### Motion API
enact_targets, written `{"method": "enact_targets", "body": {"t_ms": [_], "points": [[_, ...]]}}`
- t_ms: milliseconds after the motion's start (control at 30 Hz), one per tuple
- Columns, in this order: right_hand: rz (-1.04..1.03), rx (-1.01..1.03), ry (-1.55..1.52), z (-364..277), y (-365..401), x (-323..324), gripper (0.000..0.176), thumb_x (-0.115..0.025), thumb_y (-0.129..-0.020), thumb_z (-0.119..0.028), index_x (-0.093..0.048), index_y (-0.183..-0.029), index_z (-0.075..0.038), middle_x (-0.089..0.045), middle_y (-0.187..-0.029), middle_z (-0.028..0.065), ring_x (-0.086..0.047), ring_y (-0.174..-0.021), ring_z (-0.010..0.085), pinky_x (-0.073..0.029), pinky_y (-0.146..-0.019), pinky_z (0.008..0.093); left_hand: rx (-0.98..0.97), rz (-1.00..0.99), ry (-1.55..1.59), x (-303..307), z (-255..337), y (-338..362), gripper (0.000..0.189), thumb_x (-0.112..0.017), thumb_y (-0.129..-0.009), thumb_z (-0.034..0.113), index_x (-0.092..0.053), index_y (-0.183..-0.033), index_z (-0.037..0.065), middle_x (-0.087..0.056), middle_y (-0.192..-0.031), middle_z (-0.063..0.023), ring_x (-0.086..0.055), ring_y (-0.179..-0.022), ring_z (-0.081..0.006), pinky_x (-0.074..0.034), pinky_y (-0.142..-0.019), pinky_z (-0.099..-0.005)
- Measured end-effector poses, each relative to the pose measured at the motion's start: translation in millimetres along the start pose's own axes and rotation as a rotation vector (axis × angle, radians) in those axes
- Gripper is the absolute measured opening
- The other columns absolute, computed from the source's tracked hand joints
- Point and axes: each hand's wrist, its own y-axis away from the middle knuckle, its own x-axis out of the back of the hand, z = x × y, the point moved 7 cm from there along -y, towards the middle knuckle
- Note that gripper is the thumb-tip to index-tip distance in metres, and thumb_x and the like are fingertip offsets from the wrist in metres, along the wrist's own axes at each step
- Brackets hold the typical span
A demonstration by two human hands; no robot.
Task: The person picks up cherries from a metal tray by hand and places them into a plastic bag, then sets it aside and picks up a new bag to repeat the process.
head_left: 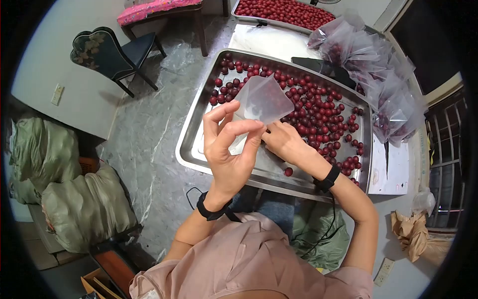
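Note:
Thumb and index finger of my left hand [229, 149] pinch the edge of a clear plastic bag [269, 99], its other fingers raised and curled. The bag stands spread above a large metal tray [186, 144] of round, dark red plum-like fruits [318, 114]. My right hand [286, 142] is low over the tray, just right of the left hand and below the bag. Its fingers curl downward and are partly hidden, so what they hold does not show. One loose fruit [289, 172] lies near the tray's front edge.
Filled clear bags of fruit [378, 84] are heaped at the right. Behind stands a second fruit-filled tray [289, 14]. A dark chair [114, 55] is at the far left, with large green sacks [87, 209] below it on the left.

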Motion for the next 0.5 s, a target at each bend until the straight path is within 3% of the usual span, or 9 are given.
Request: {"method": "enact_targets", "body": {"t_ms": [33,100,333,400,433,500], "points": [[0.002,-0.002,-0.002,1,-1,-2,0.015,-0.060,-0.081,-0.010,-0.064,-0.095,-0.005,-0.058,-0.094,0.0109,-0.061,-0.092,0.0263,-0.053,-0.073,0.0368,0.000,-0.003,-0.002,0,-1,0,0.018,-0.079,-0.079,-0.001,-0.074,-0.093,0.009,-0.053,-0.123,-0.0125,-0.056,-0.119,-0.0276,-0.049,-0.103,-0.0441],[-0.083,-0.061,-0.059,7,-3,-11,0.016,-0.062,-0.080,-0.010,-0.065,-0.095,-0.006,-0.059,-0.096,0.0104,-0.060,-0.094,0.0264,-0.053,-0.074,0.0375,-0.041,-0.002,-0.004,0,-1,1,0.018,-0.079,-0.079,-0.003,-0.072,-0.093,0.007,-0.054,-0.124,-0.0122,-0.054,-0.119,-0.0241,-0.048,-0.094,-0.0342],[-0.018,-0.010,-0.067,8,-5,-1,0.022,-0.070,-0.075,-0.013,-0.065,-0.097,-0.007,-0.060,-0.099,0.0105,-0.059,-0.098,0.0279,-0.050,-0.077,0.0412,-0.037,0.003,-0.002,2,0,1,0.019,-0.079,-0.079,-0.003,-0.072,-0.093,0.007,-0.054,-0.124,-0.0124,-0.055,-0.118,-0.0241,-0.048,-0.093,-0.0340],[0.108,-0.051,-0.258,14,-1,24,0.029,-0.074,-0.074,-0.015,-0.063,-0.099,-0.007,-0.060,-0.098,0.0113,-0.059,-0.097,0.0283,-0.049,-0.077,0.0418,-0.011,-0.009,0.006,2,-2,1,0.019,-0.079,-0.078,-0.003,-0.073,-0.092,0.008,-0.054,-0.124,-0.0126,-0.055,-0.117,-0.0240,-0.048,-0.094,-0.0341],[0.078,-0.088,-0.371,25,1,24,0.033,-0.075,-0.075,-0.017,-0.060,-0.102,-0.005,-0.061,-0.097,0.0130,-0.062,-0.093,0.0306,-0.050,-0.078,0.0422,-0.013,-0.008,0.005,2,-1,0,0.019,-0.079,-0.078,-0.003,-0.073,-0.092,0.008,-0.054,-0.124,-0.0126,-0.055,-0.117,-0.0240,-0.048,-0.094,-0.0341],[-0.084,-0.397,-0.613,34,1,51,0.031,-0.073,-0.080,-0.014,-0.059,-0.104,-0.002,-0.064,-0.094,0.0123,-0.065,-0.085,0.0264,-0.052,-0.076,0.0384,-0.004,-0.025,-0.008,2,-1,0,0.019,-0.078,-0.078,-0.003,-0.074,-0.092,0.009,-0.052,-0.123,-0.0132,-0.057,-0.119,-0.0280,-0.049,-0.103,-0.0442]]}}
